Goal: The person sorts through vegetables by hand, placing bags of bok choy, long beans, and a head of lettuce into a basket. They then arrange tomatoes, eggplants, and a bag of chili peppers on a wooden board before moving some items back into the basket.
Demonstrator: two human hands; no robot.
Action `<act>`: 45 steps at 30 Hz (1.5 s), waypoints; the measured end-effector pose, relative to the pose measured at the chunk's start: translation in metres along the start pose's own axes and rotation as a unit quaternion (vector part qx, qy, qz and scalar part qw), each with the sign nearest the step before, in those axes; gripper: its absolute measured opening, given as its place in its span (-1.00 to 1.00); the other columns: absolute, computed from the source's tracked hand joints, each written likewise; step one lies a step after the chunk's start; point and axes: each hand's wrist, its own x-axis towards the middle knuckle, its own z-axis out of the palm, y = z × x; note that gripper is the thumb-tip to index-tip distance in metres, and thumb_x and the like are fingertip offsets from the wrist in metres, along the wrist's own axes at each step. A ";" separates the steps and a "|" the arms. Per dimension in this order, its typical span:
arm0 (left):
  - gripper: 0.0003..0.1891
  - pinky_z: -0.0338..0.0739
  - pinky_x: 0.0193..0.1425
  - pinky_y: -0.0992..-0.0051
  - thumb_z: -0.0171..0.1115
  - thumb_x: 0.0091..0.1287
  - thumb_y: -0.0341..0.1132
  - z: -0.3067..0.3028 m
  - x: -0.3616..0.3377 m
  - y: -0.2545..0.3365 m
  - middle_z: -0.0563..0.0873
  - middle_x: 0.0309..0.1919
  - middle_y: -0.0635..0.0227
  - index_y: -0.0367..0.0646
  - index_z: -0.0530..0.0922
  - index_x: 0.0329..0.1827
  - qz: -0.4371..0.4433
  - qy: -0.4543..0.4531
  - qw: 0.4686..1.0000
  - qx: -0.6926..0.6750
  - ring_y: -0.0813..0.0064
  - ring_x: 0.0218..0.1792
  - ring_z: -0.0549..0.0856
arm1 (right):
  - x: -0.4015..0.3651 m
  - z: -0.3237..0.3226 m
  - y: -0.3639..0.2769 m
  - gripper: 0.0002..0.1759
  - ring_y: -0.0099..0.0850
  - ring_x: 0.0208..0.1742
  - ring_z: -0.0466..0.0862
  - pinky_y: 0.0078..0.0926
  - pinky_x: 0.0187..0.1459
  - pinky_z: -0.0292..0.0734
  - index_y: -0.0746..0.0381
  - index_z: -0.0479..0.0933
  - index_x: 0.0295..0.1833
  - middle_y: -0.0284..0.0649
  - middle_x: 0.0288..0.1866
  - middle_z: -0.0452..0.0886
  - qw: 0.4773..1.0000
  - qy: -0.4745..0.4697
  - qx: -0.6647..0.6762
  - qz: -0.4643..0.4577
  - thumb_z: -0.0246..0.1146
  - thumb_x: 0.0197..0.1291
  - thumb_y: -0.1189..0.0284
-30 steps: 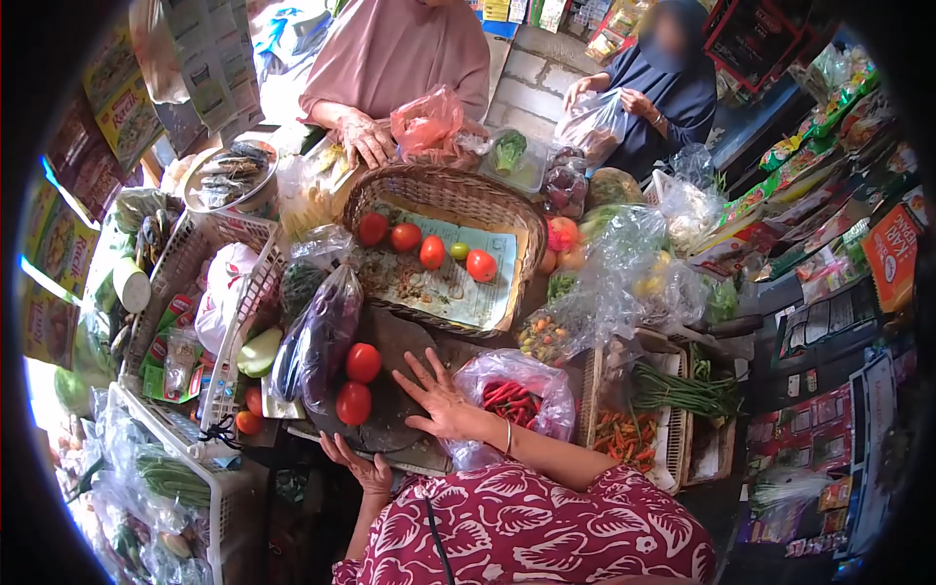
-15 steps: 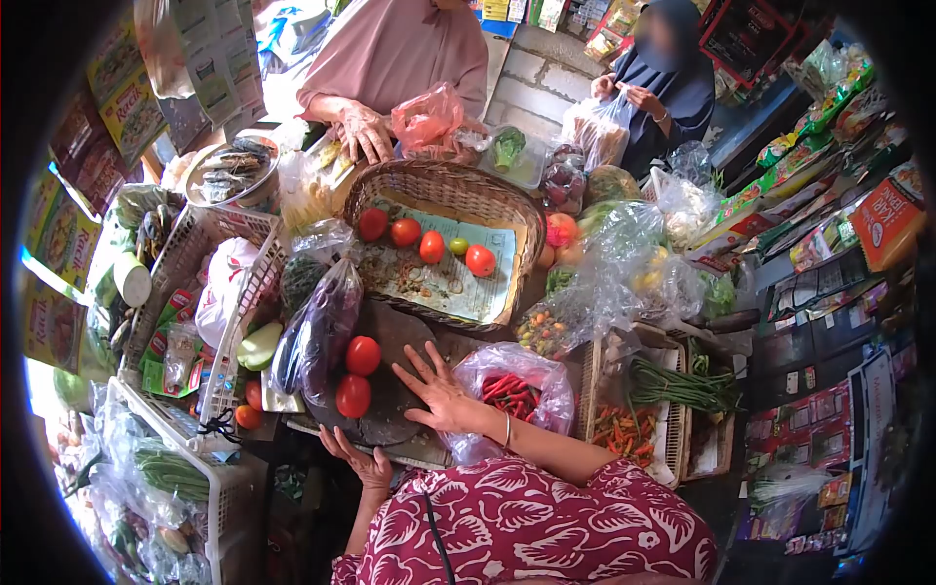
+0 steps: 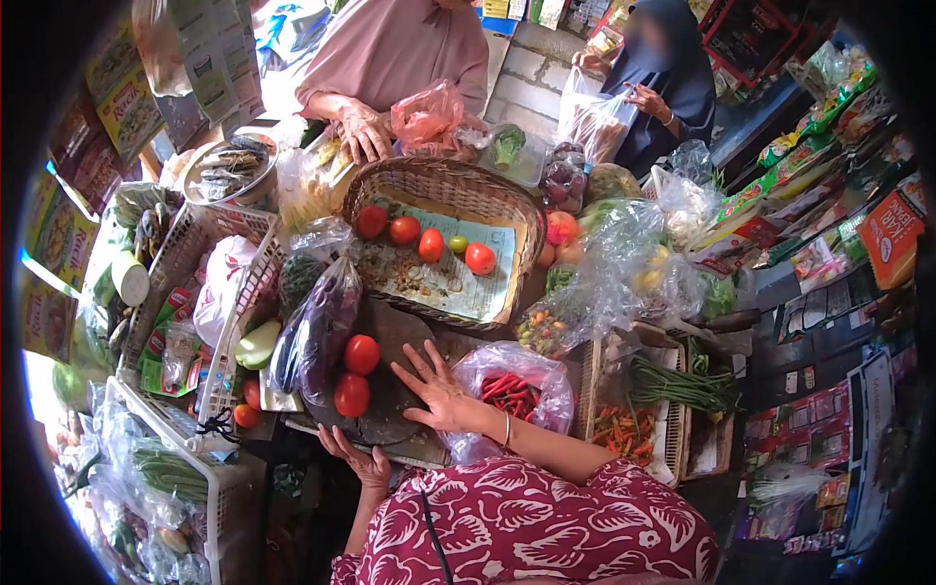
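My right hand [image 3: 439,395], a bracelet at its wrist, lies with fingers spread on a dark flat surface [image 3: 393,341]. My left hand [image 3: 363,462] is at the near edge of that surface, palm partly up, fingers apart, holding nothing. Between them and the bagged eggplants [image 3: 322,327] sit two red tomatoes, one upper [image 3: 362,354] and one lower [image 3: 352,395], touched by neither hand. Beside my right wrist is a plastic bag of red chilies [image 3: 511,395]. Beyond, a wicker basket [image 3: 444,175] holds several tomatoes and one small greenish fruit on paper.
Across the goods, one person's hand [image 3: 363,132] rests near a red plastic bag [image 3: 429,119]. Another person holds a white plastic bag [image 3: 593,122]. White crates [image 3: 219,487] stand left; a basket with chilies [image 3: 624,429] and long green beans [image 3: 682,385] is right. Packets hang on both sides.
The person at upper right has drawn their hands apart at the white bag, which has shifted slightly left. My hands and the tomatoes have stayed essentially in place.
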 end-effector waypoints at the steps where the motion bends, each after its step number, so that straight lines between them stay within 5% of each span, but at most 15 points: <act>1: -0.17 -0.18 0.39 -0.08 -0.20 0.27 0.25 0.000 0.000 0.000 -0.04 0.39 -0.10 -0.25 0.00 0.40 0.002 0.001 1.000 -0.001 -0.13 0.41 -0.08 | 0.000 0.000 0.000 -0.07 0.02 0.49 -0.45 0.20 0.35 -0.15 0.00 -0.11 0.48 -0.16 0.53 -0.36 1.000 0.000 0.001 0.000 0.23 0.07 0.11; 45: -0.17 -0.19 0.38 -0.11 -0.21 0.27 0.26 0.000 -0.001 -0.001 -0.06 0.38 -0.13 -0.24 -0.02 0.40 0.003 -0.001 1.000 -0.006 -0.16 0.40 -0.10 | 0.000 -0.003 -0.001 0.00 0.03 0.49 -0.47 0.26 0.32 -0.14 -0.03 -0.13 0.48 -0.18 0.53 -0.38 1.000 -0.009 0.012 0.003 0.28 0.01 0.07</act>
